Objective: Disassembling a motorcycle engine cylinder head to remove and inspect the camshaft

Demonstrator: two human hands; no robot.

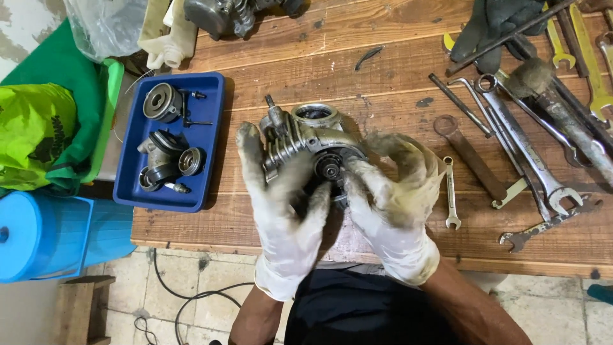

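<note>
The engine part point(313, 144) is gripped from both sides over the bench point(383, 70). The gloved left hand point(281, 204) is wrapped on its finned side, fingers up; the right hand point(393, 204) is curled on the round end, thumb near the centre shaft. The part's underside is hidden by palms. Left, a blue tray point(214, 137) is seen; right, spanners point(523, 147) are cut off.

1. The lower half of the metal engine part point(311, 144) is hidden behind the gloved left hand point(281, 211) and right hand point(389, 211).
2. The dark engine block point(233, 14) is cut off by the top edge.
3. The yellow wrenches point(590, 57) run past the right edge.
4. Small pieces in the blue tray point(211, 128) are too small to tell.
</note>
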